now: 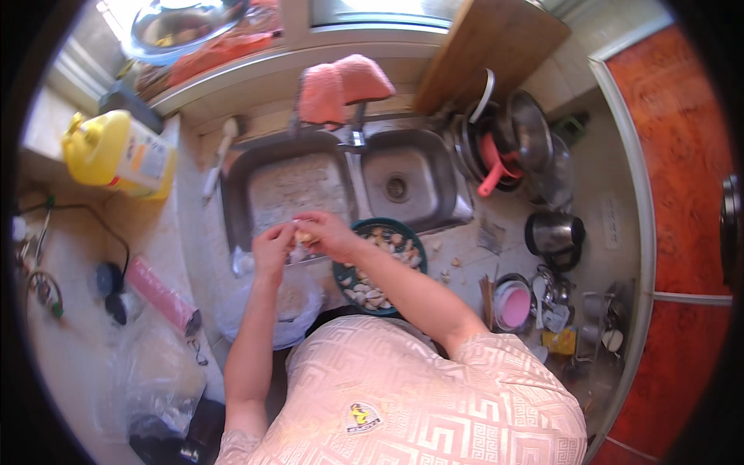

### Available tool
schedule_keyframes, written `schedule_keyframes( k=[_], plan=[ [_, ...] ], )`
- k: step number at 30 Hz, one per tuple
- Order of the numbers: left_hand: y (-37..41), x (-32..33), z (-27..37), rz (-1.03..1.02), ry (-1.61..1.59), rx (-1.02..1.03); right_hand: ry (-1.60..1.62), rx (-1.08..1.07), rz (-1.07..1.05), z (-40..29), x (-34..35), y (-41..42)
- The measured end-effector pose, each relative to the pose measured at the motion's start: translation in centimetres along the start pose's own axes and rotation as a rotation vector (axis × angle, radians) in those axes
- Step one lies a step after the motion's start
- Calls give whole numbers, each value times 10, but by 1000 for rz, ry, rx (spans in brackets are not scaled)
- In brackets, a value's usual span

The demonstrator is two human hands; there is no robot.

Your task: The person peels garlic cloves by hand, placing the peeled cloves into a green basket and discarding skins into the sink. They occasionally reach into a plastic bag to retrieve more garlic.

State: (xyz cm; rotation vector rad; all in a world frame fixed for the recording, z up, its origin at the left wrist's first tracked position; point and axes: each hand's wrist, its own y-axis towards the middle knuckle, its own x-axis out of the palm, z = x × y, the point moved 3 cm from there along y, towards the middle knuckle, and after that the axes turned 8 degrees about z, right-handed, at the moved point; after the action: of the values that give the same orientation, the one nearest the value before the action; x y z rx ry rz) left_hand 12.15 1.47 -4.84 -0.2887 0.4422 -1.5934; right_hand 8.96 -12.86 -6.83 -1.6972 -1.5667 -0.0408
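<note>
Above the front edge of the left sink basin [296, 186], my left hand [273, 244] and my right hand [330, 235] meet around a pale garlic bulb [306, 237]. The fingers of both hands pinch it and partly cover it. Below my right wrist stands a round dark-green basket [422, 256] holding many garlic cloves [372, 295]. My right forearm crosses over it and hides part of its contents. A whitish translucent plastic bag [311, 296] hangs open at the counter edge under my hands, and my left forearm hides part of it.
The right sink basin [401, 168] has a drain. A pink cloth [343, 87] drapes over the faucet. Left are a yellow jug [125, 154] and a long-handled brush [218, 157]. Pans [529, 131], a dark pot [555, 235] and a wooden board [494, 52] stand right.
</note>
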Motion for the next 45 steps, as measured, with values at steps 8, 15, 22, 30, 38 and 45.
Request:
schedule_keyframes(
  k=[8,15,22,30,38,45],
  plan=[
    [22,-8,-12,107,-216,-283,234,118,75,19,-35,-28],
    [29,-11,-20,-107,-383,-367,-282,-87,362,-9,-120,-72],
    [33,-1,-24,-148,-194,-266,-1189,-541,338,20,-90,-69],
    [6,6,8,-335,-510,-303,-1060,-849,418,-12,-37,-74],
    [6,18,4,-19,-338,190,-877,-709,246,-47,46,-30],
    [9,-1,14,232,-216,448,-425,-539,35,-20,53,-11]
  ],
)
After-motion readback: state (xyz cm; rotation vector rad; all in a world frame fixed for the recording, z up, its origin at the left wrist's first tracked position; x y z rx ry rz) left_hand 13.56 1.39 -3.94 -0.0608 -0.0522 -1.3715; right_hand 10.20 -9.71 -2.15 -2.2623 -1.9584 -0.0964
